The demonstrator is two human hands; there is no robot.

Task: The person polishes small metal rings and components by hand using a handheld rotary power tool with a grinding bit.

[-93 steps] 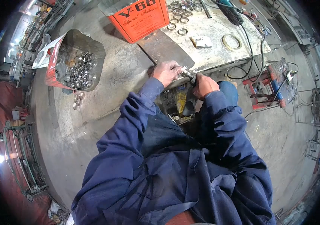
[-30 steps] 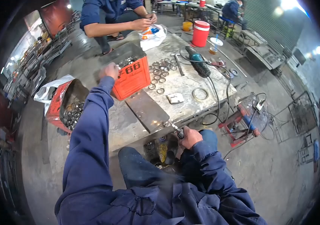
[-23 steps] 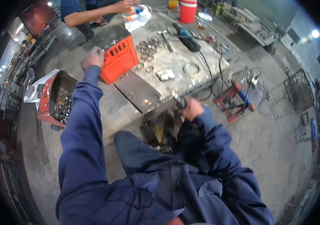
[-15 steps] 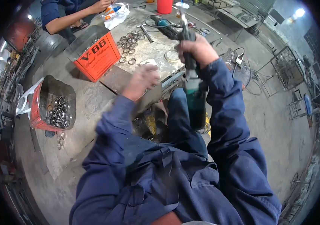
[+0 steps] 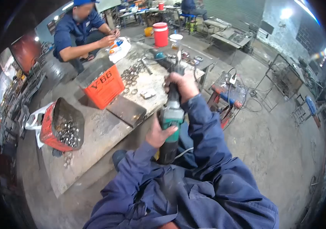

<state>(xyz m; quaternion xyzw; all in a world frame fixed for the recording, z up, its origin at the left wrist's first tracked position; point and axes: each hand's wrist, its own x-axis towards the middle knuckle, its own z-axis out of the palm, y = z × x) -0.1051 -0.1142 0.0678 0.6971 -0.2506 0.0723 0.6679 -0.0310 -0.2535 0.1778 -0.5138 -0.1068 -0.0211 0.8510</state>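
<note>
A green and black die grinder (image 5: 170, 113) stands nearly upright before my body, its pale metal tip pointing away from me. My right hand (image 5: 186, 86) is wrapped round its black neck near the tip. Lower down, my left hand (image 5: 157, 133) grips the green housing, with the thumb laid across it. Beyond the tool, many small metal rings (image 5: 131, 76) lie on the worktable (image 5: 98, 131). A small white piece (image 5: 148, 94) rests near them, and a flat metal plate (image 5: 126, 109) lies closer to me.
An orange Y-66 can (image 5: 103, 87) and a red cut-open can (image 5: 47, 128) of rings stand on the left. A hammer (image 5: 147, 65) and a second teal power tool (image 5: 162, 58) lie farther back. Another person (image 5: 79, 38) crouches beyond the table. A red cooler (image 5: 160, 35) stands behind.
My left hand has moved from the air beside the tool onto its housing. The die grinder has shifted left. My view has tilted up, showing more of the other person and the room.
</note>
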